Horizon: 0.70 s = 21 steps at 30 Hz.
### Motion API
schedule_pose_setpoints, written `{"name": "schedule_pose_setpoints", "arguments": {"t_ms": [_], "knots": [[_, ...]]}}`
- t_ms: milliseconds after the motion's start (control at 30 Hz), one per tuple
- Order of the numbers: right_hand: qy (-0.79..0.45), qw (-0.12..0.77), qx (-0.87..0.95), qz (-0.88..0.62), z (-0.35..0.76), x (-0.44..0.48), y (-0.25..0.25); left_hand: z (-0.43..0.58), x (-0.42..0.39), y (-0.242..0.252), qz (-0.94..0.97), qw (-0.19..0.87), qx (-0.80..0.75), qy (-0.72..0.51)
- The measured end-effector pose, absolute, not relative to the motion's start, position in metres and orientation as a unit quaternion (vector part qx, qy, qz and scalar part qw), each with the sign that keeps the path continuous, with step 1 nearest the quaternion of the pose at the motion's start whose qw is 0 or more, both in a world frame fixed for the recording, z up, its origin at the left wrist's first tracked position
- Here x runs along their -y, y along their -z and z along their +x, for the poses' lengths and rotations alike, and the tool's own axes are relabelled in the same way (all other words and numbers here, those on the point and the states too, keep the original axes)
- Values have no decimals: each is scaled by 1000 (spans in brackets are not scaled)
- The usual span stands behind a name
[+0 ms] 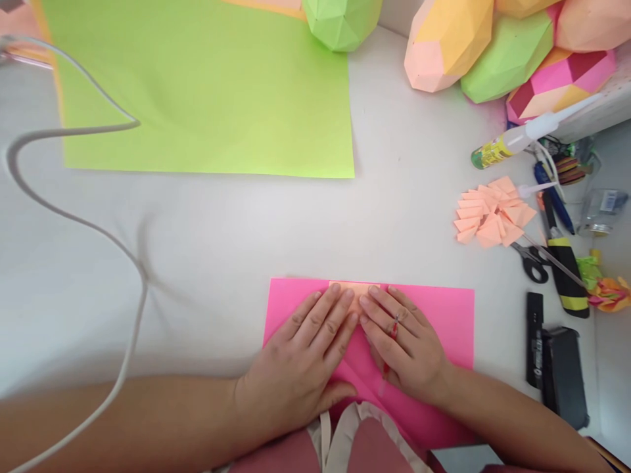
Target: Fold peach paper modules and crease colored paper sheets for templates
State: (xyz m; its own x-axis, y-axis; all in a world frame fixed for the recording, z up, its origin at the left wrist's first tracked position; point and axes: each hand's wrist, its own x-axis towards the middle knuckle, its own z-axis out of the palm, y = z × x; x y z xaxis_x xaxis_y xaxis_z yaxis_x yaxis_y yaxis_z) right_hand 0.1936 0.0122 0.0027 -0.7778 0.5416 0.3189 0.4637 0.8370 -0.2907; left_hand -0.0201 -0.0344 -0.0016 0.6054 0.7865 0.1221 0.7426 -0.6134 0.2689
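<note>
A sheet of bright pink paper (453, 328) lies at the table's front edge, close to my body. At its far edge sits a small peach paper piece (355, 287), partly covered by my fingertips. My left hand (300, 355) rests flat on it, fingers stretched out and thumb apart. From the other side my right hand (409, 348) presses its fingertips on the same piece. A slim red-and-clear pen (386, 370) passes between the right fingers, mostly hidden by them. That hand also wears a ring.
A large green sheet (211, 98) lies at the back left. A white cable (98, 228) runs down the left. Faceted paper shapes (507, 56) crowd the back right. Along the right are a glue bottle (507, 146), folded peach pieces (493, 213), scissors (534, 263), a cutter (566, 276) and a stapler (564, 374).
</note>
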Motion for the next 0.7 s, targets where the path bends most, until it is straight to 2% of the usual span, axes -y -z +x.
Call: {"name": "schedule_pose_setpoints", "arguments": {"t_ms": [700], "knots": [[-90,195,938,-272,192,-13,-4,-21,35,1,893,101,-427,-94]]}}
